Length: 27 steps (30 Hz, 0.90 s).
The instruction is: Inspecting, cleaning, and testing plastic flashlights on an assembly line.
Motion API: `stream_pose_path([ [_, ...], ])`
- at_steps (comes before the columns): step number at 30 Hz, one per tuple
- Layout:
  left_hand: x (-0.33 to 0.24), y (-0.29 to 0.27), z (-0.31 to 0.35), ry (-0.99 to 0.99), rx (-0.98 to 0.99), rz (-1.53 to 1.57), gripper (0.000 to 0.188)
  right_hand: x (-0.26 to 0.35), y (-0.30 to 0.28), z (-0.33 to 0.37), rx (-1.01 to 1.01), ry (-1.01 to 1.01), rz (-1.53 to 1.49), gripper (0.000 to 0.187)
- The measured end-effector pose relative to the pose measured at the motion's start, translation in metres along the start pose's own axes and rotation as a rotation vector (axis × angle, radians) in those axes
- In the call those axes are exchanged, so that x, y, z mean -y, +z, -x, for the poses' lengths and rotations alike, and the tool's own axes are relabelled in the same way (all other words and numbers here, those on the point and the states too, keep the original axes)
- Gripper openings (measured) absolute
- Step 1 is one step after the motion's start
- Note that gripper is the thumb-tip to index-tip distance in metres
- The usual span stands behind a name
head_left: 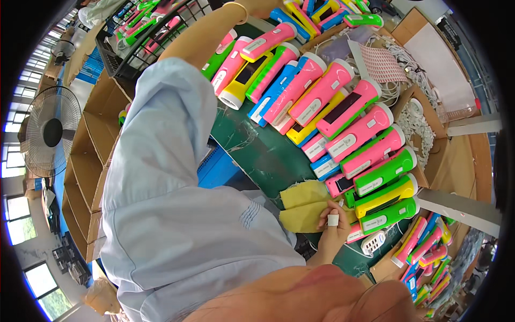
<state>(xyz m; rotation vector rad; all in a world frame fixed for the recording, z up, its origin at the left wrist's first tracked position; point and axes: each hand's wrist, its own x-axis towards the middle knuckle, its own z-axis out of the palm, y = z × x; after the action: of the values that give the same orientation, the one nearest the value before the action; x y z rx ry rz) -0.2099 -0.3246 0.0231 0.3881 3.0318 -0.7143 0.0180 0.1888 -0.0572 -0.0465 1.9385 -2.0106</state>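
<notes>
My left hand (pixel 264 6) reaches to the top edge of the view, by a heap of coloured flashlights; its fingers are cut off. A pale band circles that wrist. My right hand (pixel 333 228) is closed at the right edge of a yellow-green cloth (pixel 298 206), its fingers curled on the fabric. A small white patch (pixel 333 220) sits on its thumb. Beside this hand, flashlights in pink, green, yellow and blue lie in a long overlapping row; a green flashlight (pixel 390 214) and a yellow flashlight (pixel 386 195) are nearest. Some have dark panels, like one pink flashlight (pixel 350 109).
A white multi-port charger (pixel 374 243) with a cable lies on the green tabletop (pixel 260 155). Cardboard boxes of small white parts (pixel 416 126) and a pink-dotted sheet (pixel 382 64) stand beyond. Left are a black crate (pixel 115 59), cardboard compartments (pixel 88 161) and a fan (pixel 52 132).
</notes>
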Motion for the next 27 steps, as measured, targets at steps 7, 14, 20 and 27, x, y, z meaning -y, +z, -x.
stream_pose_path([
  [7, 0.024, 0.051, -0.025, -0.057, -0.181, 0.425, 0.057, 0.002, -0.001, -0.003, 0.053, 0.046, -0.033, 0.020],
  [14, 0.025, -0.082, 0.036, -0.156, -0.627, 0.654, 0.059, -0.003, 0.003, 0.002, 0.017, -0.053, 0.042, 0.020],
  [20, -0.058, -0.144, 0.078, -0.160, -1.008, 1.884, 0.055, -0.002, 0.010, 0.008, 0.009, -0.065, 0.110, 0.022],
  [27, -0.203, -0.150, 0.109, 0.118, -0.430, 2.232, 0.068, 0.041, 0.016, -0.018, -0.078, -0.286, 0.156, 0.042],
])
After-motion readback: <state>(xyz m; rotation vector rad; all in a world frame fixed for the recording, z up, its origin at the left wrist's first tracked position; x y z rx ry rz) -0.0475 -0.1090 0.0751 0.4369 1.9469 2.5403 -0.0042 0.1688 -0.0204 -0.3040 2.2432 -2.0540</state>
